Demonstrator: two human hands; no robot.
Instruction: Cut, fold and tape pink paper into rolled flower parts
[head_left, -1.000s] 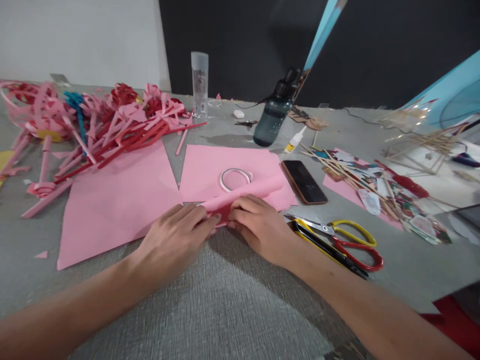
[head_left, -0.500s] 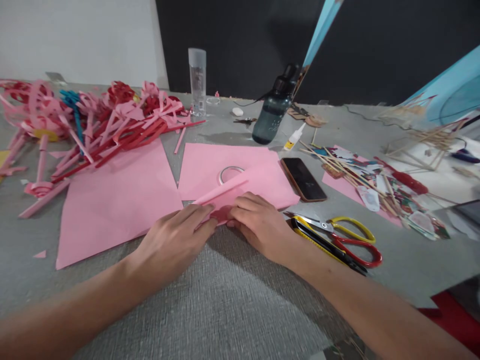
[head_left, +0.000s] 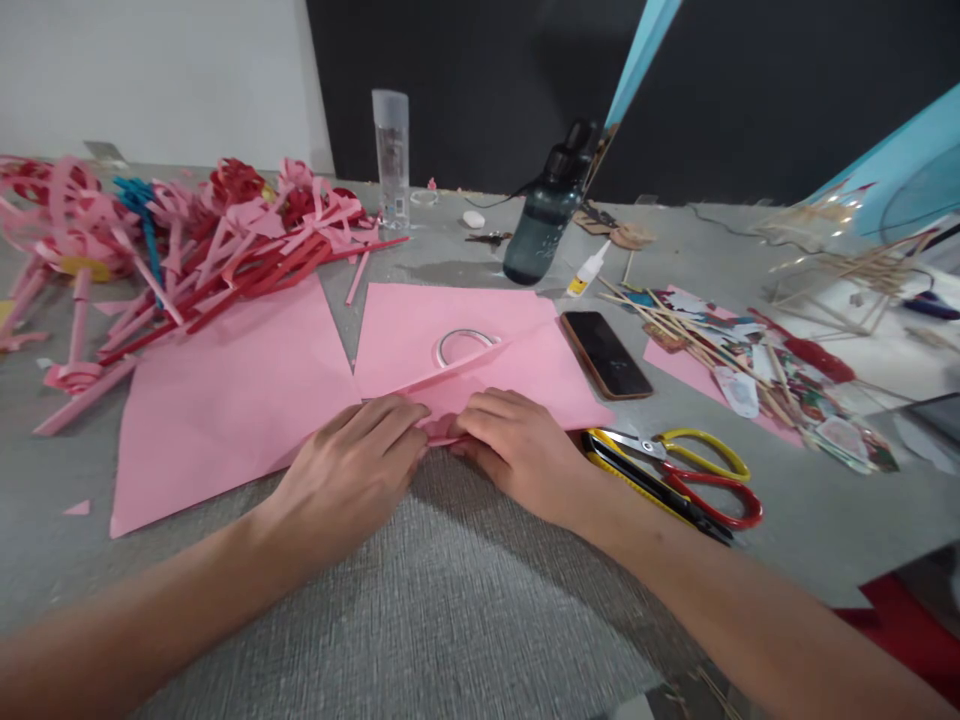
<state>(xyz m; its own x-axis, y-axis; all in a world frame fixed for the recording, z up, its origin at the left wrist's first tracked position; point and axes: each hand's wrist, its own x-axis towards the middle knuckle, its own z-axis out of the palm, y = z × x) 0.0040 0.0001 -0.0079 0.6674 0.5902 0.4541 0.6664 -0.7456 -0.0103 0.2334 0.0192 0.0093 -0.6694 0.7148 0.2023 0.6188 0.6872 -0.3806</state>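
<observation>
Both hands grip the near edge of a pink sheet of paper, which is curled up along that edge. My left hand has its fingers closed on the edge, with the thumb mostly hidden. Close beside it, my right hand pinches the same edge between thumb and fingers. Just beyond the curled part lies a silver ring, partly covered by the paper, on another pink area of paper. To the left, a large pink sheet lies flat, its right side near my left hand.
Scissors and a box cutter lie beside my right forearm. Behind them are a phone, a glue bottle and a dark water bottle. Paper flowers are heaped at left; sticks and scraps lie right.
The raised fold of the pink paper has dropped lower and flatter, and its right corner has shifted right, over the scissor tips. My hands stay at the near edge, with the left fingers more curled.
</observation>
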